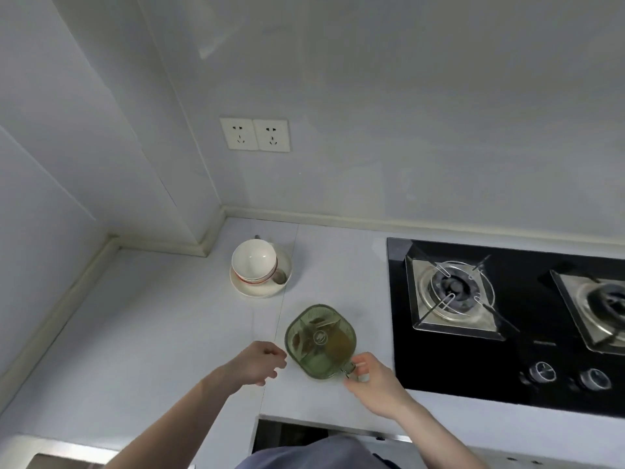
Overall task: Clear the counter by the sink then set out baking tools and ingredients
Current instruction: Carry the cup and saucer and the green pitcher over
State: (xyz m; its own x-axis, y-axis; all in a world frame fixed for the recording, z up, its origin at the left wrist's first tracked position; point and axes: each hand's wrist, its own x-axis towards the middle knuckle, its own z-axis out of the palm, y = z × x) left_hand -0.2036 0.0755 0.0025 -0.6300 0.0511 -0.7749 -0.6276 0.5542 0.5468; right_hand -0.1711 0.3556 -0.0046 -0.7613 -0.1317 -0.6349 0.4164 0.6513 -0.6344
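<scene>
On pale counter — right hand (375,384) pinching green glass container (320,341) handle; left hand (257,365) loosely curled, empty.

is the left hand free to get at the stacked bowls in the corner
Probably yes. The left hand looks empty, curled beside the green container, and bare counter lies between it and the stacked bowls.

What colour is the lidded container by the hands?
Translucent green container, seen in the head view.
</scene>
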